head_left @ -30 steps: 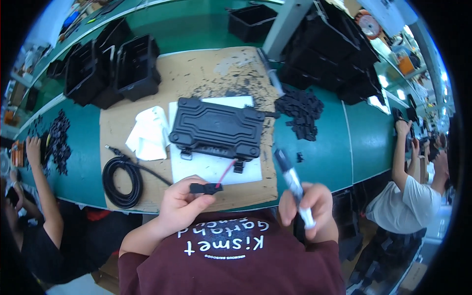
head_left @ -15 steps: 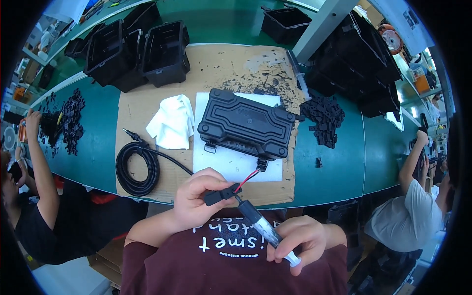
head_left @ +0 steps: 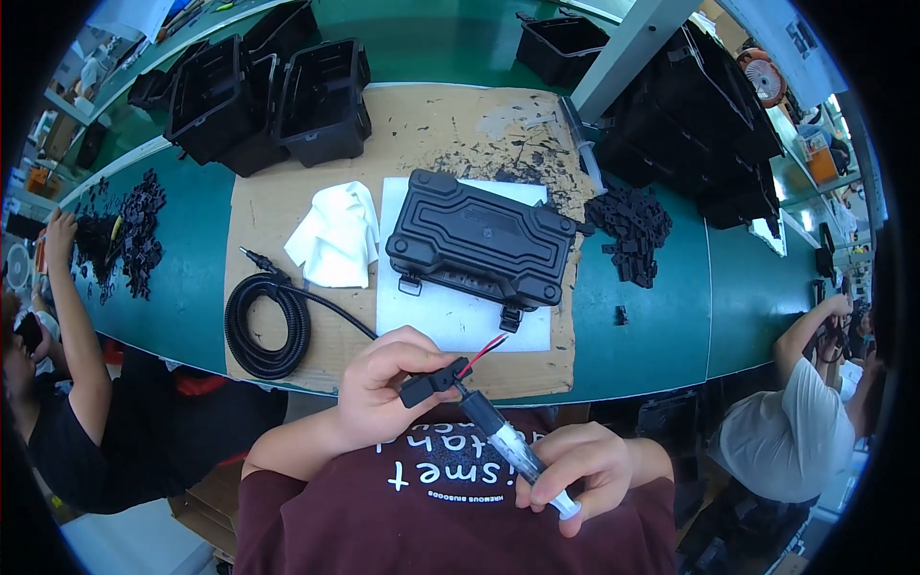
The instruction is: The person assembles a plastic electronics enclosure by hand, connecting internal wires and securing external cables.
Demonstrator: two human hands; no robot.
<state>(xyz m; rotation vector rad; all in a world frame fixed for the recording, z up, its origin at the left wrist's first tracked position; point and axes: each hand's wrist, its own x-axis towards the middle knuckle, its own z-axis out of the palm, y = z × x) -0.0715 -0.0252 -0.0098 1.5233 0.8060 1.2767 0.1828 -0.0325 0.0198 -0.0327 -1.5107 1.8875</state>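
My left hand [head_left: 381, 385] is closed on a small black plastic connector [head_left: 419, 390] in front of my chest. Short red and black wires [head_left: 486, 354] stick out of it. In my right hand [head_left: 596, 468] is a slanted syringe [head_left: 516, 450] with dark filling and a pale plunger; my thumb is at the plunger end. The syringe's tip touches or nearly touches the connector beside the wires. A coiled black corrugated cable [head_left: 237, 331] lies at the left, its thinner length running to my left hand. Beyond my hands, a closed black case [head_left: 479, 240] rests on a white sheet [head_left: 450, 328].
Cardboard [head_left: 412, 110] with dark smears covers the green bench. A white cloth [head_left: 335, 235] lies left of the case. Open black boxes [head_left: 321, 101] stand far left, stacked black boxes [head_left: 695, 115] at right. Small black parts [head_left: 628, 230] are heaped on both sides. Co-workers [head_left: 791, 422] sit left and right.
The syringe and my right hand have shifted very slightly left; the tip stays at the connector. The co-worker at right has lowered an arm.
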